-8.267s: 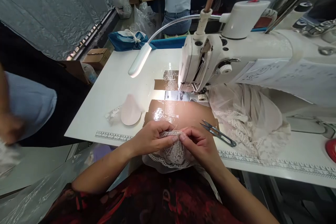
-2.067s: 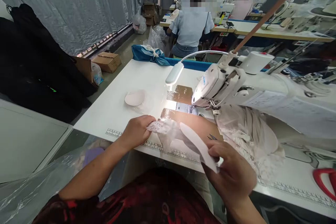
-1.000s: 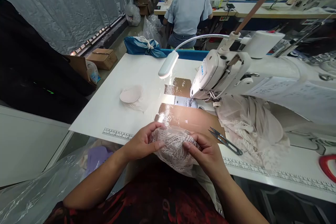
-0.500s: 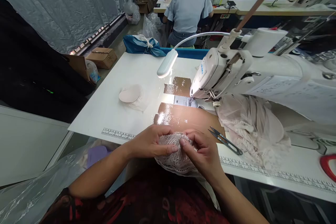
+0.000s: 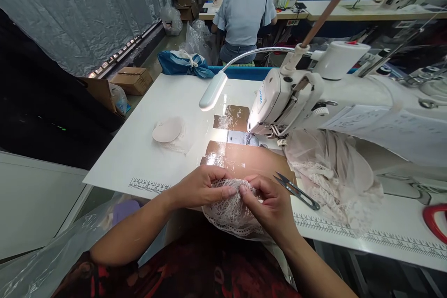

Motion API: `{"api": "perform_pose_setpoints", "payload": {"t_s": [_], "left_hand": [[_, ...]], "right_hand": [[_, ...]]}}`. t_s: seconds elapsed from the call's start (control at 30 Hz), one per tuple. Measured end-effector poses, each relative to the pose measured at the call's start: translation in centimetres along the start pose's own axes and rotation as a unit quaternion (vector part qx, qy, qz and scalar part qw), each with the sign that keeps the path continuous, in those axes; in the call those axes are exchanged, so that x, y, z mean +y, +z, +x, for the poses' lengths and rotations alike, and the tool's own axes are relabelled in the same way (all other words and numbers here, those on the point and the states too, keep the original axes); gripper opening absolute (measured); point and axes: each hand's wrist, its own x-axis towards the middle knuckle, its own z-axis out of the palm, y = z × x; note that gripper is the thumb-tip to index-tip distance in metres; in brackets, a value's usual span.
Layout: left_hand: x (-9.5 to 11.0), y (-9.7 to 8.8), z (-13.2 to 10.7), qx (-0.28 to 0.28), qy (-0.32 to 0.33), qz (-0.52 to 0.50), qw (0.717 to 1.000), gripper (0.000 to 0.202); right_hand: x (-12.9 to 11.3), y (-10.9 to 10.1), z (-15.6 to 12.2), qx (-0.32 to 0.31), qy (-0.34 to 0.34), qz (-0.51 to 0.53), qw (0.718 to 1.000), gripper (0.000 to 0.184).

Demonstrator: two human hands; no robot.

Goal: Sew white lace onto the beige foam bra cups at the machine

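1. A rounded piece of white lace [image 5: 232, 207] sits at the near edge of the white desk [image 5: 146, 149], partly hanging over the person's lap.
2. The left hand [image 5: 199, 188] grips the lace from the left, fingers [image 5: 223, 191] pinched on its top edge.
3. The right hand [image 5: 270, 202] grips it from the right, its fingers clenched on the same edge, nearly touching the left ones.
4. Thread snips [image 5: 296, 191] lie just right of the right hand on a brown taped patch [image 5: 244, 158].
5. A heap of pale lace fabric [image 5: 328, 172] lies under the sewing machine [image 5: 314, 98], whose lamp [image 5: 213, 91] lights the desk.
6. A round pale cup pad [image 5: 167, 129] rests well apart to the left.
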Motion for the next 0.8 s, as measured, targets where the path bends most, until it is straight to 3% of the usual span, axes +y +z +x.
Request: {"api": "perform_pose_setpoints", "payload": {"t_s": [0.13, 0.27, 0.37, 0.47, 0.57, 0.63, 0.67, 0.73, 0.8], "left_hand": [[0.2, 0.0, 0.6, -0.007, -0.033, -0.05, 0.998, 0.027], [-0.8, 1.4, 1.4, 0.021, -0.073, -0.2, 0.977, 0.03], [-1.6, 1.9, 1.9, 0.076, -0.113, -0.338, 0.931, 0.036], [-1.2, -0.2, 1.5, 0.175, -0.088, -0.365, 0.91, 0.035], [0.4, -4.0, 0.6, 0.336, 0.0, -0.229, 0.914, 0.025], [1.3, -5.9, 0.8, 0.424, 0.058, -0.05, 0.902, 0.022], [1.5, -6.3, 1.3, 0.439, 0.081, 0.058, 0.893, 0.022], [1.3, -5.8, 3.4, 0.403, 0.103, 0.284, 0.864, 0.025], [0.2, -3.9, 6.3, 0.289, 0.09, 0.464, 0.832, 0.024]], "right_hand": [[0.0, -0.2, 0.3, 0.001, 0.008, 0.015, 1.0, 0.022], [0.6, -0.4, 0.7, -0.03, 0.069, 0.086, 0.993, 0.025], [1.5, -0.9, 1.0, -0.068, 0.146, 0.162, 0.974, 0.024], [2.5, -2.2, 1.1, -0.052, 0.184, 0.214, 0.958, 0.024], [3.3, -4.3, 1.0, -0.003, 0.164, 0.206, 0.965, 0.022], [3.5, -5.6, 1.2, 0.005, 0.151, 0.153, 0.977, 0.021], [3.5, -6.1, 1.4, 0.004, 0.143, 0.118, 0.983, 0.02], [3.3, -6.9, 2.1, -0.013, 0.111, 0.047, 0.993, 0.019], [3.1, -7.2, 3.2, -0.043, 0.071, -0.032, 0.996, 0.018]]}}
